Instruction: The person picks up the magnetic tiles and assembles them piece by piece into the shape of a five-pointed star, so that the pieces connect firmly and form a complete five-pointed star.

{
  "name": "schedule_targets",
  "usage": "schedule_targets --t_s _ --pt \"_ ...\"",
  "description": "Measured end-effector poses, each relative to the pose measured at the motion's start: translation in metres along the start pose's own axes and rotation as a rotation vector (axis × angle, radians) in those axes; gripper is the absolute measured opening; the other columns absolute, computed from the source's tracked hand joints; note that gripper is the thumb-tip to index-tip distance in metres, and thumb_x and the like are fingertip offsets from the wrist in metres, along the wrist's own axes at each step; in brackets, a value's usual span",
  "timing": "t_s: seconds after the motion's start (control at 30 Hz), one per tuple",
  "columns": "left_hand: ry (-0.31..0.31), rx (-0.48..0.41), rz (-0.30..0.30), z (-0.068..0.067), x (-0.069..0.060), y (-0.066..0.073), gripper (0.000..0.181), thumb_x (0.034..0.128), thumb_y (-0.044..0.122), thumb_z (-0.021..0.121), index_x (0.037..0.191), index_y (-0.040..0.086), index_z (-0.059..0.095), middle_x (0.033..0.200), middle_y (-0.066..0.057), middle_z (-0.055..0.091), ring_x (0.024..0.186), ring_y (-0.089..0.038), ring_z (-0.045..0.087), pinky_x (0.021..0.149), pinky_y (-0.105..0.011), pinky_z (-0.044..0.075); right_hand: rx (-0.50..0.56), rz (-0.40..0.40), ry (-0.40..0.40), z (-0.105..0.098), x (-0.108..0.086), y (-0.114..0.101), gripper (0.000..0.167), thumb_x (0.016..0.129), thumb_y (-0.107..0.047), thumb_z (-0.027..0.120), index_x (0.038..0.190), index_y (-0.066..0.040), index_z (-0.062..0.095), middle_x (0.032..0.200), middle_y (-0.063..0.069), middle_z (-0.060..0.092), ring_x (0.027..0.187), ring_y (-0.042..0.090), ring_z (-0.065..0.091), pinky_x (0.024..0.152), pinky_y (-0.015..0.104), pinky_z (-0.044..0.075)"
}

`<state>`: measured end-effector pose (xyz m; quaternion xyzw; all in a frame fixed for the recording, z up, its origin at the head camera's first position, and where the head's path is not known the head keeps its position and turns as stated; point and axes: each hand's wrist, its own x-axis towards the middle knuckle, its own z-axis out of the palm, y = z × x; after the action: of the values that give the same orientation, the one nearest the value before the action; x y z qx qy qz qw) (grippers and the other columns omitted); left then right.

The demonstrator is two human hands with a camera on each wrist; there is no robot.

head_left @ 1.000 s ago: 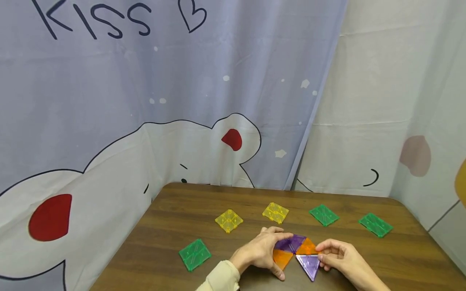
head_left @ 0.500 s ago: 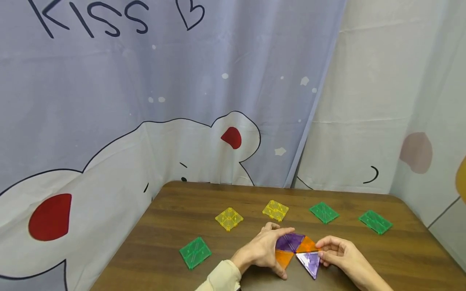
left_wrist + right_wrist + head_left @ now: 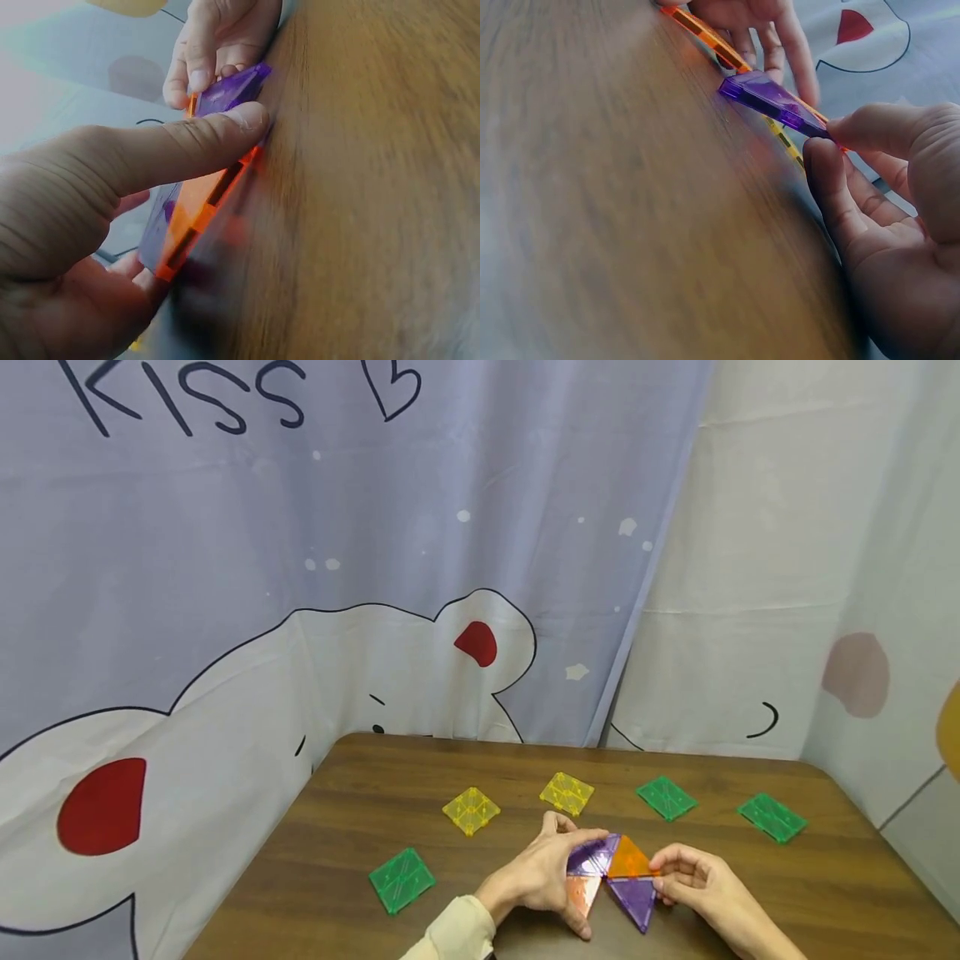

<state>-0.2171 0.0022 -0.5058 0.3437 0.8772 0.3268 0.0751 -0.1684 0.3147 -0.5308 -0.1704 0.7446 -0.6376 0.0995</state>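
Triangular magnetic tiles join edge to edge in a fan between my hands. My left hand (image 3: 534, 875) grips the left side, its thumb along an orange triangle (image 3: 196, 202) and its fingers at a purple triangle (image 3: 592, 857) behind. Pinched at the outer corner by my right hand (image 3: 697, 887) are the right orange triangle (image 3: 630, 860) and the nearer purple triangle (image 3: 633, 900). In the right wrist view the purple tile (image 3: 776, 101) looks tilted, at least partly raised above the wooden table (image 3: 630, 195). My left hand hides part of the fan's left side.
Two yellow square tiles (image 3: 471, 811) (image 3: 567, 793) lie beyond my hands. Farther right are two green tiles (image 3: 667, 798) (image 3: 772, 817), and another green tile (image 3: 402, 881) lies on the left. A printed curtain (image 3: 420, 677) hangs behind the table's back edge.
The fan's tilt has altered: glare now falls on the left tiles, while the near purple triangle looks darker. Both hands keep their grip, with only slight shifts. The loose tiles stay put.
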Motion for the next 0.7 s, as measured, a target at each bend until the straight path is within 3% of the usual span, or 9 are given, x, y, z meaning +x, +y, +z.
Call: schedule_targets --t_s 0.1,0.23,0.33,0.57,0.7 --pt "-0.008 -0.086 -0.013 -0.004 -0.001 -0.007 0.112 0.0522 0.028 0.117 0.152 0.036 0.068 0.139 0.005 0.051 0.125 -0.003 0.049 0.112 -0.030 0.048 0.012 -0.006 -0.013 0.000 0.001 0.001 0.031 0.111 -0.006 0.067 0.131 0.016 0.058 0.114 0.009 0.076 0.094 0.013 0.076 0.083 0.033 0.066" --pt "-0.080 -0.385 -0.031 -0.009 -0.001 -0.018 0.083 0.0687 0.008 0.109 0.143 0.027 0.076 0.133 0.011 0.070 0.114 0.002 0.066 0.103 -0.023 0.054 0.020 -0.012 -0.012 -0.001 0.002 0.002 0.030 0.111 -0.005 0.066 0.132 0.017 0.058 0.116 0.008 0.076 0.095 0.012 0.076 0.083 0.033 0.066" --pt "-0.111 -0.580 -0.055 -0.014 -0.001 -0.024 0.076 0.0756 -0.006 0.100 0.142 0.023 0.077 0.126 0.010 0.076 0.105 -0.004 0.072 0.092 -0.022 0.059 0.031 -0.012 0.005 -0.001 0.002 0.002 0.030 0.111 -0.003 0.066 0.132 0.016 0.059 0.116 0.006 0.076 0.095 0.012 0.075 0.083 0.033 0.066" --pt "-0.072 -0.765 -0.067 -0.017 0.001 -0.026 0.072 0.0822 -0.018 0.089 0.142 0.019 0.076 0.139 0.004 0.070 0.110 -0.015 0.074 0.088 -0.027 0.060 0.051 0.004 0.047 -0.002 0.000 0.001 0.031 0.111 -0.004 0.066 0.135 0.015 0.061 0.115 0.004 0.078 0.094 0.012 0.075 0.084 0.031 0.066" --pt "-0.029 -0.887 -0.101 -0.013 0.001 -0.025 0.066 0.0848 -0.023 0.083 0.140 0.012 0.073 0.133 -0.003 0.073 0.110 -0.019 0.076 0.085 -0.028 0.063 0.086 -0.014 0.039 0.001 0.001 0.002 0.032 0.111 -0.002 0.065 0.137 0.017 0.061 0.118 0.004 0.079 0.097 0.013 0.077 0.087 0.031 0.066"
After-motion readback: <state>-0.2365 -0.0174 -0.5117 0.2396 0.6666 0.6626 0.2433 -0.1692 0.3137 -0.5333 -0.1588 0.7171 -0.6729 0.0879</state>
